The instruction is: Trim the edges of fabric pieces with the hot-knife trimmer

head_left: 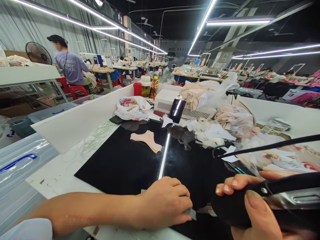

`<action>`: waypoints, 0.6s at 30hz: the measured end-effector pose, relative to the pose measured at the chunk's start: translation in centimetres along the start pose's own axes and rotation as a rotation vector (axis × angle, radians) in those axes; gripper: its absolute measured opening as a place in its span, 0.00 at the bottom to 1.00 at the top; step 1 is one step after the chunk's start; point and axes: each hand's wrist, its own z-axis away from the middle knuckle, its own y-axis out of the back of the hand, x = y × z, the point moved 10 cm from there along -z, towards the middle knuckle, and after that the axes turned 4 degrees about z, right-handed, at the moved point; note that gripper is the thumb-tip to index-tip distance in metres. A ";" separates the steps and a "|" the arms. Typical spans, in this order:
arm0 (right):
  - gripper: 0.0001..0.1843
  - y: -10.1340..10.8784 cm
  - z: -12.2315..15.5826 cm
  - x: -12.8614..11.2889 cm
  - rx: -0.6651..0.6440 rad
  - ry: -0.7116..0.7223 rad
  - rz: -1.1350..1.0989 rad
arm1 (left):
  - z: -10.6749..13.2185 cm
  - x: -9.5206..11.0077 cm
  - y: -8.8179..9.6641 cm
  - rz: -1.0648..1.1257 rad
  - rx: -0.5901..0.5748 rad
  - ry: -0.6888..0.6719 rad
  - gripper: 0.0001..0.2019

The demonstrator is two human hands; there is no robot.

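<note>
1. Black-bodied tool (pixel 232 208) with a metal strip is clasped by the person's right hand (pixel 261 216), thumb on top, above the worktop's near right corner. Its working end cannot be made out.

2. Left hand (pixel 166 203) lies low over the worktop's near edge, fingers together and curled down. A small translucent scrap (pixel 192 214) shows at the fingertips; whether it is gripped or merely pinned cannot be told.

3. Step in hand, by all appearances: the left hand minds the scrap while the right has the tool at the ready, apart from it. A next move would seem to call for steady left fingers, and for the tool to be kept clear of them.

4. Under the left hand spreads a glossy black sheet (pixel 112 163), covering the middle of the white worktop (pixel 60 170). Toward its far edge, out of both hands' grasp, lies a beige fabric piece (pixel 147 138).

5. Black cord (pixel 270 146) crosses above the worktop's right side; its link to the tool is unclear. Bagged fabric (pixel 232 118) crowds the far right corner.

6. Pale loops (pixel 102 133) line the left edge; beyond, a co-worker in a purple shirt (pixel 72 66) sits on a red stool (pixel 78 90).
</note>
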 end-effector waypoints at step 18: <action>0.25 -1.0 0.5 0.3 -0.109 0.042 0.006 | 0.1 -0.1 0.1 0.018 0.023 0.004 0.12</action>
